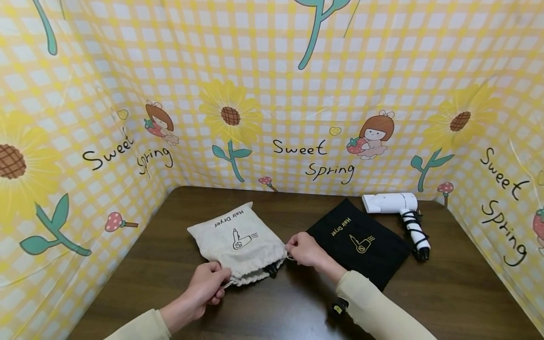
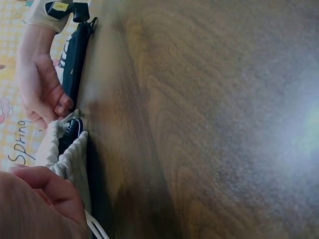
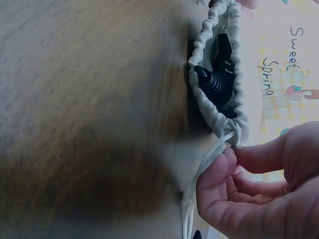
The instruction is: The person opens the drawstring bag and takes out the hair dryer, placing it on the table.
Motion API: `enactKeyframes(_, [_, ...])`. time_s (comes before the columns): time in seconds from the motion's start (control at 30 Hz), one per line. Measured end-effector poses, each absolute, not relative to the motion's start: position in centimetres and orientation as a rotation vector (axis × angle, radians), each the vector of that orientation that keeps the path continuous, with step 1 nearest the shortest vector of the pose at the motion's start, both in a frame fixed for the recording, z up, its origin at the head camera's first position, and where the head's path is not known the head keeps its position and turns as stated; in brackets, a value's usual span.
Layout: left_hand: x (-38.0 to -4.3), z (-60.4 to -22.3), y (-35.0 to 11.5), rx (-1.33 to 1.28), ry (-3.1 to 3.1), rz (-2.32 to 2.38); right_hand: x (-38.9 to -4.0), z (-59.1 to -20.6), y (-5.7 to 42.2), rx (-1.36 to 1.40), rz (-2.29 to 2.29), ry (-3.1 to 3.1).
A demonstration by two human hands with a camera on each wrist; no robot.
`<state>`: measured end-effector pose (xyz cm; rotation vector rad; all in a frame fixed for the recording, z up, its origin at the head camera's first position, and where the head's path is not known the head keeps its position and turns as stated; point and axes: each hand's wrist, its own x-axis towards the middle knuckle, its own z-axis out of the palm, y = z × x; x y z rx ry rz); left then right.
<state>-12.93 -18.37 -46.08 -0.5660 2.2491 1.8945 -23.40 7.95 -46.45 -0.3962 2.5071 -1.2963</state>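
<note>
A cream drawstring bag (image 1: 246,241) printed "Hair Dryer" lies on the table with its gathered mouth towards me. The mouth is partly open, and a black ribbed cord end (image 3: 218,83) shows inside; the rest of the contents is hidden. At the mouth's left corner, my left hand (image 1: 206,288) pinches the drawstring, whose loose white ends (image 2: 94,225) hang below the fingers. My right hand (image 1: 307,249) pinches the white cord (image 3: 212,152) at the opposite corner, with thumb and fingers right beside the gathered fabric.
Right of the cream bag, a black bag (image 1: 374,231) with gold "Hair Dryer" print lies flat, partly under my right forearm. Behind it is a white hair dryer (image 1: 388,203), its black cord wound round the handle. Checked fabric (image 1: 272,85) walls the brown table (image 1: 170,226) at back and sides.
</note>
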Motion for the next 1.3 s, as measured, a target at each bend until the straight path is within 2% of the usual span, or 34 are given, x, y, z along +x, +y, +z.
enactKeyframes(0.57, [-13.00, -45.81, -18.01, -0.625, 2.207, 1.898, -23.43, -46.56, 7.77, -0.396, -1.399, 2.398])
enactKeyframes(0.8, [-12.95, -45.90, -17.87, -0.607, 2.205, 1.882, -23.16, -46.74, 7.61, -0.455, -1.392, 2.429])
enactKeyframes(1.3, [-13.01, -46.18, -18.17, -0.577, 2.227, 1.884, -23.25, -46.03, 7.60, -0.399, -1.350, 2.504])
